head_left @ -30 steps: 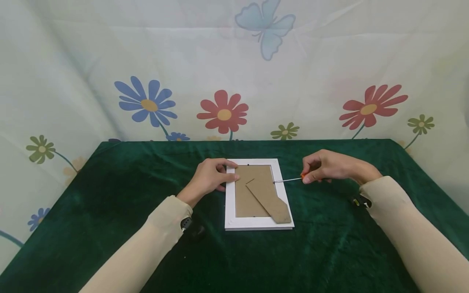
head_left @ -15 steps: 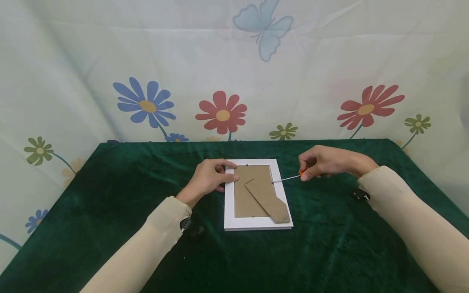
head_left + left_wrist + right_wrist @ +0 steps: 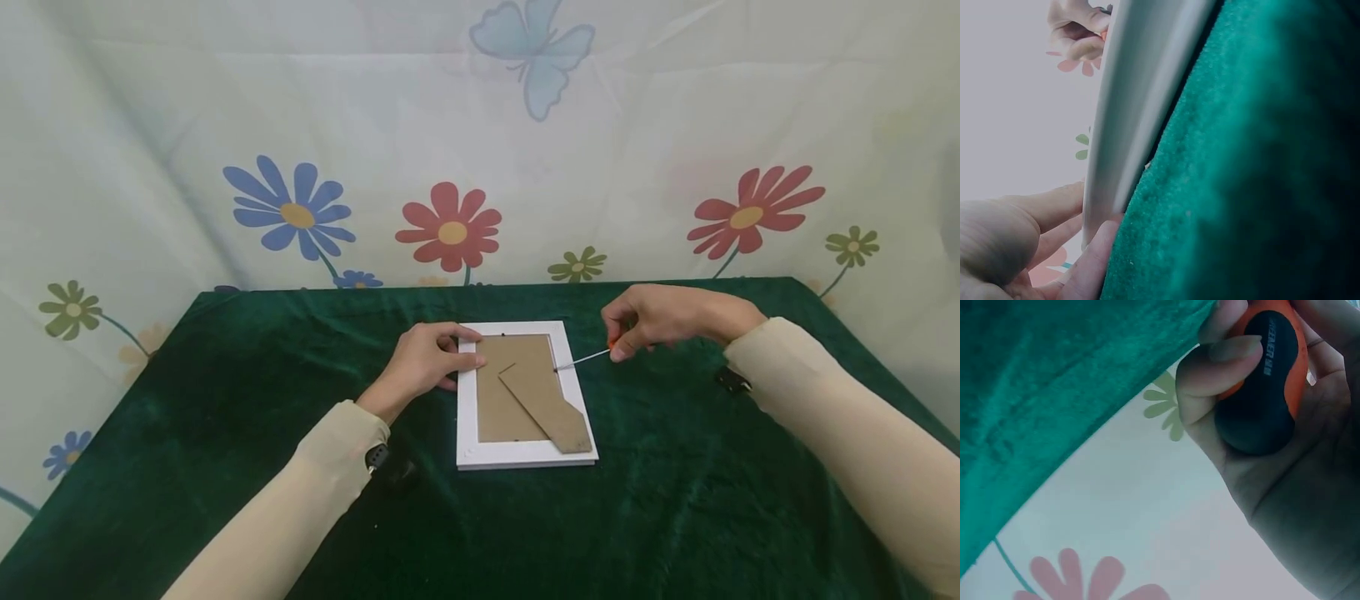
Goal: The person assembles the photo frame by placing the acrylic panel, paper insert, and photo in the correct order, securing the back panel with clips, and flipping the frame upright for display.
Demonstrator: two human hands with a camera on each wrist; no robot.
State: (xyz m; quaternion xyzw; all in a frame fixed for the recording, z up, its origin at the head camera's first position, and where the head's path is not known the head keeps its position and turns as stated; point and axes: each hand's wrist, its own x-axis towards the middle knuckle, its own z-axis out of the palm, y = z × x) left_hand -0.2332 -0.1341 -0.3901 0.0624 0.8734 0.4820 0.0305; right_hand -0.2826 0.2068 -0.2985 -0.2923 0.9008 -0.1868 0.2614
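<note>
A white picture frame point(image 3: 467, 417) lies face down, its brown backing board point(image 3: 517, 358) showing. On the board, a brown stand flap point(image 3: 558, 417) slants toward the lower right. My left hand point(image 3: 427, 358) grips the frame's left edge, thumb on top; in the left wrist view its fingers point(image 3: 1091, 265) press the frame's side. My right hand point(image 3: 656, 318) holds a screwdriver point(image 3: 592, 357), whose metal tip meets a small dark tab at the board's right edge. The right wrist view shows its orange and black handle point(image 3: 1260, 406) with fingers curled round it.
Dark green velvet cloth point(image 3: 262, 483) covers the table beneath the frame. Behind the table's far edge hangs a pale backdrop point(image 3: 360, 108) printed with flowers and a butterfly. A dark object, too dim to identify, sits near my left wrist.
My right hand has risen and shifted slightly away, tilting the screwdriver more steeply while its tip stays at the board's right edge. The left hand keeps its hold on the frame.
</note>
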